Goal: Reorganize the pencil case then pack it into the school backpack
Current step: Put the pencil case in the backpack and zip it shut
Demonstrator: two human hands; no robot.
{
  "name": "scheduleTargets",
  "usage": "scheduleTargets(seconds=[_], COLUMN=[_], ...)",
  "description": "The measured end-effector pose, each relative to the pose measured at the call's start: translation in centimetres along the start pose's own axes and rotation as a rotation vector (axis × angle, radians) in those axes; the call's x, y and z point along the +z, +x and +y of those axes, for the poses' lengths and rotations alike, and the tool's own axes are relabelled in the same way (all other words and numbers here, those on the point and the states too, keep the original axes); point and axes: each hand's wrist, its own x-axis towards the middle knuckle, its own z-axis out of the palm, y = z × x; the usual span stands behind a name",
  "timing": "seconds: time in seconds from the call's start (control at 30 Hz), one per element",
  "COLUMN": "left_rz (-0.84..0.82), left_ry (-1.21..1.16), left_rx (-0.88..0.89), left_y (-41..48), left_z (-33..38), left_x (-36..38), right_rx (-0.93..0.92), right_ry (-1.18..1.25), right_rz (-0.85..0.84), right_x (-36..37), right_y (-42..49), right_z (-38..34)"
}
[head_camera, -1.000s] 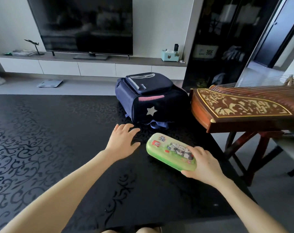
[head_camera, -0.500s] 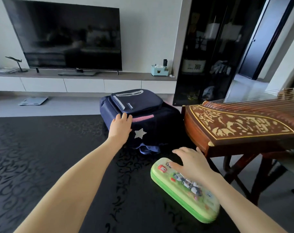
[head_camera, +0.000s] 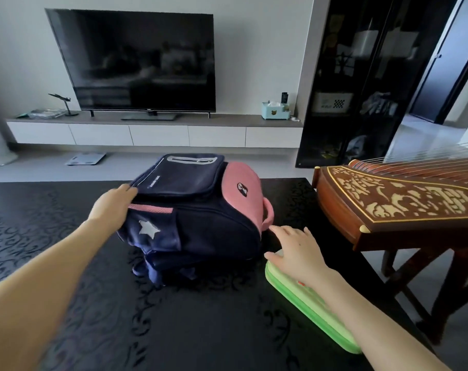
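Note:
A navy and pink school backpack (head_camera: 200,210) lies on the black patterned table (head_camera: 173,330), its pink top and handle turned to the right. My left hand (head_camera: 109,207) grips its left edge by the front pocket, fingers curled onto the fabric. The green pencil case (head_camera: 310,306) lies closed on the table at the right, partly hidden under my right forearm. My right hand (head_camera: 297,250) hovers over the case's far end with fingers spread, reaching toward the backpack's pink handle; whether it touches the case I cannot tell.
A wooden zither (head_camera: 393,204) on a stand juts in close at the right of the table. Beyond the table are a TV (head_camera: 139,62) on a low console, a black glass cabinet (head_camera: 361,76) and a scale (head_camera: 85,158) on the floor.
My left hand took hold of the backpack and turned it, so its pink top now faces right and it sits nearer. My right hand lifted from the pencil case's lid toward the backpack.

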Motion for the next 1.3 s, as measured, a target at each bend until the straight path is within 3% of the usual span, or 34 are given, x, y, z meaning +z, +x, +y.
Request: scheduleTargets(seconds=[0.13,0.23,0.3,0.37,0.47,0.57,0.63,0.77,0.87,1.07,1.13,1.23,1.3], left_rz=[0.022,0.097,0.123,0.082,0.052,0.007,-0.042,0.049,0.03,0.318,0.344,0.32,0.279], left_ry=[0.168,-0.096,-0.347,-0.42,-0.274,-0.112,-0.07,-0.244,-0.138,-0.215,-0.296,-0.374,-0.405], left_rx=[-0.298,-0.565,-0.535,-0.385,-0.174,-0.165,-0.188,-0.177,-0.031,0.248,0.253,0.26,0.281], left_y=[-3.0,-4.8,-6.1,-7.2,-7.6,-6.1,-5.6,-6.4,-7.9,-13.9,-16.1,-18.0,-18.9], left_z=[-4.1,-3.2,-0.9,1.8,4.0,4.0,3.4,2.4,2.2,3.8,5.1,7.0,8.1], left_x=[-0.3,-1.9,-3.3,-3.9,-3.7,-3.3,-3.2,-3.2,-3.5,-4.1,-4.4,-5.1,-5.6], right_rx=[-0.139,-0.274,-0.383,-0.44,-0.592,-0.701,-0.656,-0.447,-0.311,-0.086,-0.011,0.067,0.052], right_ry=[0.032,0.029,-0.027,-0.024,0.034,0.074,0.118,0.189,0.234,0.298,0.32,0.47,0.585], right_rz=[-0.087,-0.137,-0.12,-0.11,-0.094,-0.087,0.011,0.157,0.245,0.438,0.409,0.129,0.034], right_x=[0.4,1.6,2.7,4.1,5.2,4.7,3.4,0.5,-1.1,-3.1,-3.6,-4.0,-3.8], right_y=[1.5,1.4,0.1,-1.6,-3.9,-5.4,-5.6,-4.8,-4.6,-4.8,-4.8,-4.4,-4.0], right_z=[-3.3,-7.0,-10.1,-12.6,-15.4,-16.9,-16.9,-14.4,-12.6,-11.0,-10.7,-9.7,-8.4])
